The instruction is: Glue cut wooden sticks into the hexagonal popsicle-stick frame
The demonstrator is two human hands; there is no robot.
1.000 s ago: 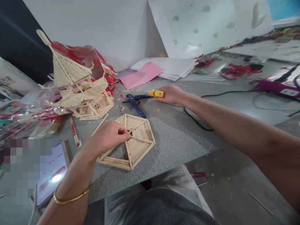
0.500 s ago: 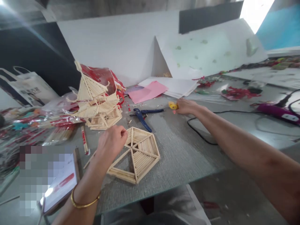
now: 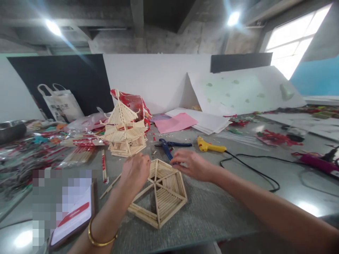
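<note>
Our many-sided frame of pale sticks (image 3: 171, 201) lies flat on the counter (image 3: 212, 208), close to the near edge and left of the middle of it. Spokes meet at its hub; rows of slats fill the sections on its right side, and the section at its near left stands open.

Our left hand (image 3: 136, 173) is at the frame's far left rim, fingers curled; we cannot tell whether its grip is clenched around something small or bare. A gold bangle (image 3: 103, 243) circles that wrist. Our right hand (image 3: 194, 165) is at the frame's far right rim, fingers bent, beside a handle of the blue cutters (image 3: 166, 147). Whether its grip is released or grasping anything, we cannot tell.

The cutters lie just beyond the frame. To their right rests a yellow glue gun (image 3: 212, 147), its black cord (image 3: 254, 171) looping toward the counter's right edge. A tiered stick model (image 3: 124, 135) stands upright beyond our left hand, and a pink sheet (image 3: 176, 123) lies toward the far edge. By the near left corner we have a device with a lit screen (image 3: 75, 215).
</note>
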